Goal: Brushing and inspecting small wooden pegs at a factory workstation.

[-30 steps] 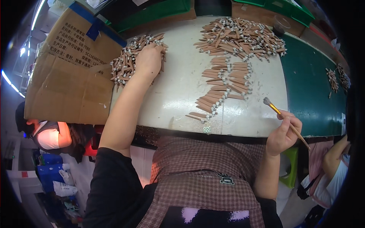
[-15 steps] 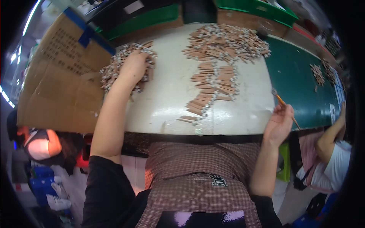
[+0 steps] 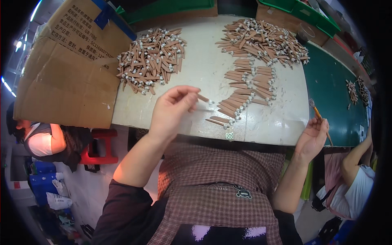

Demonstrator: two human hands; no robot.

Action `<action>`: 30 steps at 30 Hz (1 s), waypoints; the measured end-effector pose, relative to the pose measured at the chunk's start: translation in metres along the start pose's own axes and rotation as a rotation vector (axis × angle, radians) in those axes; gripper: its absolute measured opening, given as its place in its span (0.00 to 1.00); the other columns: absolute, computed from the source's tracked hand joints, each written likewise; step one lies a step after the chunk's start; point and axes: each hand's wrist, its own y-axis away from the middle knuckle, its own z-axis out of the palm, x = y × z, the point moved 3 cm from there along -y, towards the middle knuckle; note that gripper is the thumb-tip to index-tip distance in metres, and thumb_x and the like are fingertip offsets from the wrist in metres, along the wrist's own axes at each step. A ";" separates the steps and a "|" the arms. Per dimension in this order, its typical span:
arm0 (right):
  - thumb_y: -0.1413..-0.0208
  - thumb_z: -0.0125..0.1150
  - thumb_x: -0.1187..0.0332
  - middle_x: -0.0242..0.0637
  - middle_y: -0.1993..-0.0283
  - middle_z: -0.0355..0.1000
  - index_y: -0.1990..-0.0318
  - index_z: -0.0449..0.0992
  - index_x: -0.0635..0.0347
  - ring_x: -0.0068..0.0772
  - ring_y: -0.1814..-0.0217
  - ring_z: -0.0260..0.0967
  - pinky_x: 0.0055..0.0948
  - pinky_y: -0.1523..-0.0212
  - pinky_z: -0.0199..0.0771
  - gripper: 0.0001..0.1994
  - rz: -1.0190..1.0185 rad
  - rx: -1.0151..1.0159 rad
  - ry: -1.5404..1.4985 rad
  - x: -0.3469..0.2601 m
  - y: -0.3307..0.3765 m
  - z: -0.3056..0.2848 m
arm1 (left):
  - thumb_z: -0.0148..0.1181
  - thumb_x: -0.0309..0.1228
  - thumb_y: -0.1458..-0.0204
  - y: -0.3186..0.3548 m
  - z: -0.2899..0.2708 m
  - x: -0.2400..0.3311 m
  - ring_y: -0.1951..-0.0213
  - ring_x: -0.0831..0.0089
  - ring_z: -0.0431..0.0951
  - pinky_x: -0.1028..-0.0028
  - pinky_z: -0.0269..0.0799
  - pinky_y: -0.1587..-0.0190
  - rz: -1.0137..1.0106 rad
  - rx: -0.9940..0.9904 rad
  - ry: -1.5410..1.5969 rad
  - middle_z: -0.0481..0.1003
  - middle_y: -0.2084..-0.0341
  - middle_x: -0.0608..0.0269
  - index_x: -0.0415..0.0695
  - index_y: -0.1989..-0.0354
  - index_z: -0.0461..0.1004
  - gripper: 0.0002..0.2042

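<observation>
Between the fingertips of my left hand [image 3: 173, 108] is a small flat brown stick with a white tip [image 3: 203, 98], held just above the white tabletop [image 3: 200, 53]. To the right of it, similar sticks lie in overlapping rows [image 3: 237, 102], white tips pointing right. My right hand [image 3: 312, 136] is closed around a thin paintbrush [image 3: 317, 113] with an orange handle, near the right part of the table's front edge. A loose heap of white-tipped sticks [image 3: 151, 61] lies at the left, and a larger pile [image 3: 265, 41] is at the back.
An upright cardboard box [image 3: 69, 77] walls off the left side. Green trays [image 3: 286, 8] line the back. A dark green mat [image 3: 335, 102] at the right carries another small stick cluster [image 3: 351, 92]. Other people sit at both sides, and a red stool [image 3: 104, 149] stands at the left.
My left hand has come out of the left heap toward the rows, with one stick in its fingers. My right hand still grips the paintbrush. The view has shifted somewhat.
</observation>
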 end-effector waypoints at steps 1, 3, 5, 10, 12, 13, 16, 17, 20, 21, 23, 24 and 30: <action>0.40 0.47 0.69 0.41 0.60 0.70 0.61 0.68 0.63 0.26 0.63 0.64 0.23 0.56 0.64 0.07 -0.015 0.014 0.006 0.000 0.002 0.003 | 0.56 0.26 0.47 0.010 0.005 0.002 0.71 0.83 0.71 0.83 0.67 0.66 -0.006 0.003 0.007 0.74 0.72 0.66 0.37 0.61 0.73 0.07; 0.40 0.47 0.69 0.42 0.60 0.70 0.61 0.67 0.62 0.27 0.63 0.64 0.25 0.56 0.64 0.06 -0.076 -0.091 0.049 -0.008 0.021 0.012 | 0.54 0.24 0.46 0.026 0.018 0.003 0.67 0.79 0.74 0.81 0.70 0.63 0.016 -0.060 0.024 0.74 0.70 0.62 0.35 0.60 0.70 0.07; 0.40 0.47 0.69 0.43 0.61 0.70 0.61 0.66 0.62 0.28 0.63 0.64 0.26 0.56 0.64 0.06 -0.141 -0.198 0.087 -0.019 0.040 0.028 | 0.54 0.20 0.47 0.040 0.030 0.005 0.64 0.75 0.76 0.78 0.72 0.59 0.028 -0.105 0.070 0.74 0.68 0.59 0.34 0.60 0.67 0.07; 0.42 0.51 0.66 0.46 0.65 0.69 0.61 0.61 0.61 0.32 0.65 0.63 0.28 0.60 0.63 0.09 -0.180 -0.415 0.184 -0.023 0.073 0.066 | 0.51 0.14 0.49 0.052 0.043 0.014 0.64 0.71 0.77 0.75 0.73 0.58 0.247 -0.146 -0.110 0.72 0.64 0.57 0.33 0.62 0.69 0.07; 0.45 0.52 0.69 0.45 0.66 0.67 0.64 0.61 0.60 0.33 0.67 0.62 0.26 0.61 0.63 0.08 -0.202 -0.406 0.211 -0.026 0.078 0.063 | 0.55 0.15 0.52 0.056 0.042 0.020 0.63 0.72 0.76 0.77 0.71 0.60 0.332 -0.120 -0.429 0.74 0.67 0.58 0.34 0.65 0.73 0.06; 0.45 0.51 0.71 0.43 0.68 0.66 0.65 0.61 0.61 0.32 0.67 0.61 0.26 0.61 0.63 0.06 -0.204 -0.390 0.195 -0.019 0.075 0.056 | 0.58 0.16 0.54 0.057 0.038 0.017 0.65 0.73 0.75 0.77 0.71 0.61 0.371 -0.067 -0.504 0.75 0.68 0.59 0.36 0.66 0.75 0.07; 0.41 0.46 0.71 0.37 0.67 0.66 0.65 0.63 0.61 0.24 0.66 0.59 0.23 0.61 0.61 0.04 -0.212 -0.170 0.440 -0.007 0.050 0.029 | 0.58 0.20 0.53 0.037 0.027 -0.004 0.65 0.71 0.74 0.77 0.70 0.60 0.432 -0.055 -0.475 0.74 0.68 0.61 0.40 0.64 0.76 0.07; 0.40 0.44 0.72 0.35 0.67 0.66 0.64 0.64 0.61 0.23 0.66 0.58 0.23 0.60 0.60 0.03 -0.229 -0.184 0.478 -0.004 0.041 0.016 | 0.59 0.21 0.52 0.037 0.022 -0.007 0.65 0.73 0.74 0.78 0.70 0.61 0.393 0.008 -0.467 0.74 0.69 0.61 0.39 0.64 0.76 0.07; 0.39 0.47 0.68 0.32 0.67 0.65 0.63 0.66 0.62 0.22 0.65 0.59 0.21 0.59 0.60 0.07 -0.186 -0.194 0.507 0.005 0.031 0.002 | 0.58 0.23 0.51 0.030 0.005 -0.009 0.66 0.75 0.75 0.78 0.71 0.62 0.406 0.112 -0.467 0.75 0.69 0.61 0.39 0.64 0.75 0.06; 0.38 0.47 0.68 0.30 0.68 0.63 0.64 0.67 0.62 0.21 0.65 0.58 0.20 0.58 0.59 0.07 -0.135 -0.207 0.484 0.020 0.028 0.002 | 0.58 0.24 0.50 0.033 -0.004 -0.010 0.66 0.76 0.76 0.78 0.71 0.62 0.372 0.172 -0.463 0.75 0.69 0.61 0.38 0.64 0.75 0.06; 0.38 0.47 0.67 0.32 0.66 0.65 0.63 0.67 0.63 0.22 0.64 0.60 0.21 0.58 0.61 0.08 -0.146 -0.264 0.481 0.021 0.015 -0.002 | 0.58 0.25 0.50 0.023 -0.005 -0.015 0.66 0.76 0.76 0.78 0.72 0.62 0.345 0.224 -0.429 0.75 0.68 0.61 0.38 0.63 0.75 0.07; 0.38 0.48 0.65 0.34 0.65 0.67 0.62 0.68 0.65 0.23 0.63 0.63 0.21 0.58 0.63 0.10 -0.153 -0.270 0.502 0.024 0.011 -0.005 | 0.57 0.25 0.49 0.020 -0.007 -0.019 0.66 0.78 0.75 0.79 0.71 0.61 0.316 0.214 -0.354 0.75 0.68 0.63 0.38 0.62 0.75 0.07; 0.41 0.53 0.69 0.47 0.71 0.72 0.68 0.67 0.68 0.35 0.70 0.70 0.29 0.65 0.72 0.10 -0.336 -0.193 0.585 0.000 0.027 0.033 | 0.58 0.25 0.50 0.012 -0.002 -0.014 0.66 0.76 0.76 0.79 0.72 0.62 0.379 0.164 -0.402 0.75 0.67 0.60 0.38 0.63 0.75 0.07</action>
